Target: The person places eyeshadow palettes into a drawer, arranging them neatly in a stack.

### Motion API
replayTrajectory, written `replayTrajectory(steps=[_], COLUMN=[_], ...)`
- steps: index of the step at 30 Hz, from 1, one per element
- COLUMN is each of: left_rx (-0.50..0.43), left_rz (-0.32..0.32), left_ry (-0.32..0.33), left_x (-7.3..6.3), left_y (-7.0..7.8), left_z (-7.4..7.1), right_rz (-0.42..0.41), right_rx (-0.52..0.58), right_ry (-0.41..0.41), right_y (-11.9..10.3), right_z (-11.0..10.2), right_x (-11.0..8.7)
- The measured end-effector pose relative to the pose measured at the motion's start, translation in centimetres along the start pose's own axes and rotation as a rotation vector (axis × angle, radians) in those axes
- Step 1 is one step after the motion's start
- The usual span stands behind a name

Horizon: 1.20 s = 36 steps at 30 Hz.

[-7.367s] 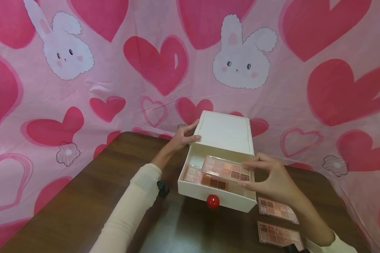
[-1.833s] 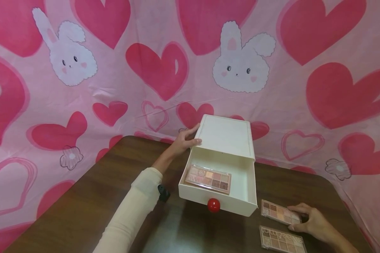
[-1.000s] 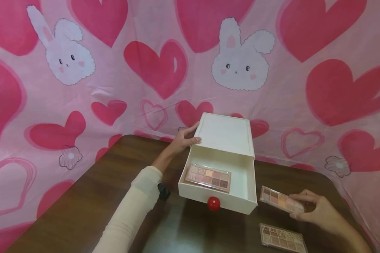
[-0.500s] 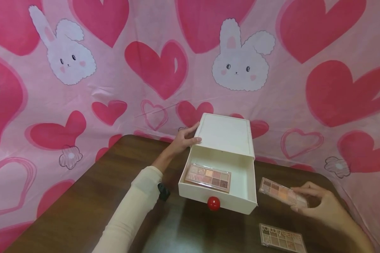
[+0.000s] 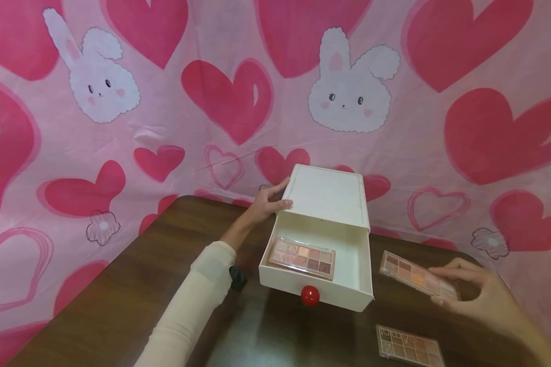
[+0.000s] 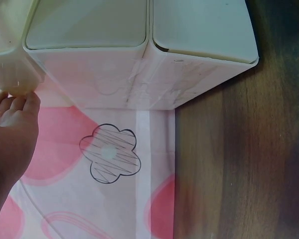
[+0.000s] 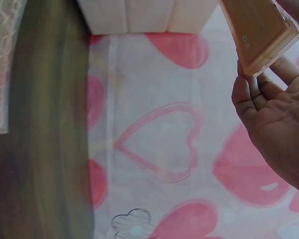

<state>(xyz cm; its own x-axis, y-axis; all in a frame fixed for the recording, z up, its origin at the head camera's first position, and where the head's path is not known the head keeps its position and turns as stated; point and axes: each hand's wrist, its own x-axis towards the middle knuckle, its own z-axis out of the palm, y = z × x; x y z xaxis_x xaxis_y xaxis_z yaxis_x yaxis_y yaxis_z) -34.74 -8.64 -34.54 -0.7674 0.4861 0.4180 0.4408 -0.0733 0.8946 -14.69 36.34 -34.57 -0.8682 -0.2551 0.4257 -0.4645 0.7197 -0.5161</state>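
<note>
My right hand (image 5: 482, 293) pinches an eyeshadow palette (image 5: 415, 275) by its right end, thumb below and fingers above. The palette is tilted and raised off the table, right of the drawer; its orange-brown underside shows in the right wrist view. At the left side of a white drawer box (image 5: 326, 193), my left hand (image 5: 263, 205) grips the edge, thumb over the top. The drawer (image 5: 280, 278) is pulled out, with a red ball knob (image 5: 309, 295) on its front. Inside, at the left, lies a pinkish palette (image 5: 303, 259) stacked on another. A further palette (image 5: 409, 346) lies on the table.
A dark wooden table (image 5: 165, 285) carries everything. Behind it hangs a pink cloth (image 5: 165, 117) with hearts and rabbits. The drawer's right half shows its bare floor (image 5: 351, 262).
The palette held over the drawer earlier now lies inside on the other one. My right hand has since picked up a palette from the table and raised it. The left hand has stayed put.
</note>
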Motion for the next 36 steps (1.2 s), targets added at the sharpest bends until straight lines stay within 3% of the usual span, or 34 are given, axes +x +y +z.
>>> replayTrajectory(steps=[11,15,21,27,30,36], left_rx=[-0.016,-0.018,-0.019,-0.020,-0.016,-0.023], left_rz=[0.015,0.014,0.006,-0.003,0.000,-0.013], left_ry=[-0.001,-0.004,-0.005,0.002,0.001,0.023], left_x=[0.1,0.2,0.2,0.3,0.2,0.0], left_y=[-0.2,-0.2,-0.1,-0.3,-0.3,0.0], left_z=[0.2,0.3,0.5,0.3,0.3,0.3], right_rz=[-0.073,-0.067,-0.134,-0.144,-0.200,-0.151], right_rx=[-0.002,-0.025,-0.090,-0.065,-0.010,-0.010], right_ry=[0.062,0.070,0.079,0.052,0.041,-0.006], right_y=[-3.3,-4.7,-6.5,-7.9,-8.2,-9.2], right_z=[-0.8,-0.8,-0.5,0.7,1.5,2.5], right_x=[1.0,1.6,2.8,4.0,4.7,5.8])
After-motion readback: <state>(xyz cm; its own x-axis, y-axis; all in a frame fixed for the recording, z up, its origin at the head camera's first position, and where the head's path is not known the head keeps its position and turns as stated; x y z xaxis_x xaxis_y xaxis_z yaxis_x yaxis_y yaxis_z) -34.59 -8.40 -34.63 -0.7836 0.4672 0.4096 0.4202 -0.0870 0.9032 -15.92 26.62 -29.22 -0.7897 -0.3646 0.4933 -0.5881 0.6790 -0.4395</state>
